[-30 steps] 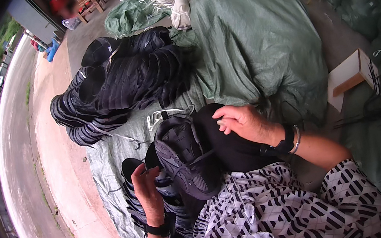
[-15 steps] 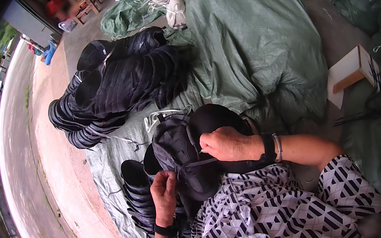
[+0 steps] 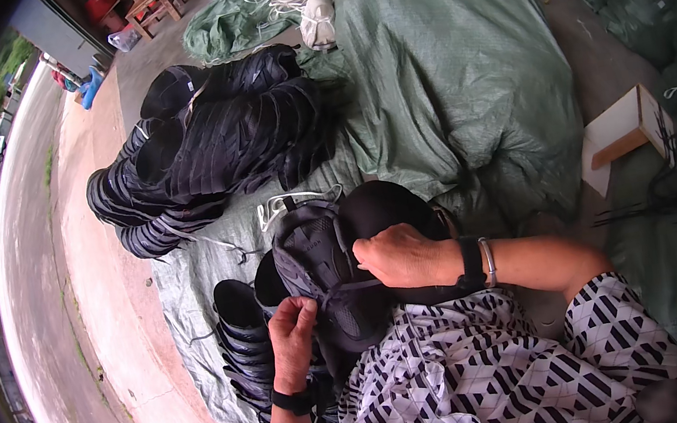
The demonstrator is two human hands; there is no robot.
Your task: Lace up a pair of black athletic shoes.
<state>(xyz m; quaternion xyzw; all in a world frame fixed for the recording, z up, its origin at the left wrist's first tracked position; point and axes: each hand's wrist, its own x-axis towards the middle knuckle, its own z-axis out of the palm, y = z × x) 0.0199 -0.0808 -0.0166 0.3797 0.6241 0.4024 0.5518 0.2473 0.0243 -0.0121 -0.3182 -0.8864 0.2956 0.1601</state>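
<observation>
A black shoe upper (image 3: 321, 258) lies in front of me, toe end toward my body. A dark shoelace (image 3: 352, 285) crosses it between my hands. My left hand (image 3: 293, 329) pinches at the upper's left edge, where the lace ends at my fingertips. My right hand (image 3: 407, 255) is closed over the right side, with thumb and fingers pressed together on the lace and a small pale tip showing. Behind the right hand sits a rounded black form (image 3: 382, 205), partly covered by my hand and forearm.
Nested black uppers (image 3: 240, 307) stand in a row left of my left hand. A larger pile of black uppers (image 3: 238, 134) lies farther off on green sheeting (image 3: 192, 292). A big green covered heap (image 3: 456, 60) rises behind. A white-and-brown wooden piece (image 3: 623, 133) stands at right.
Both hands stay closed at the upper and have shifted only slightly. The lace across the upper looks straighter. The view has moved a little.
</observation>
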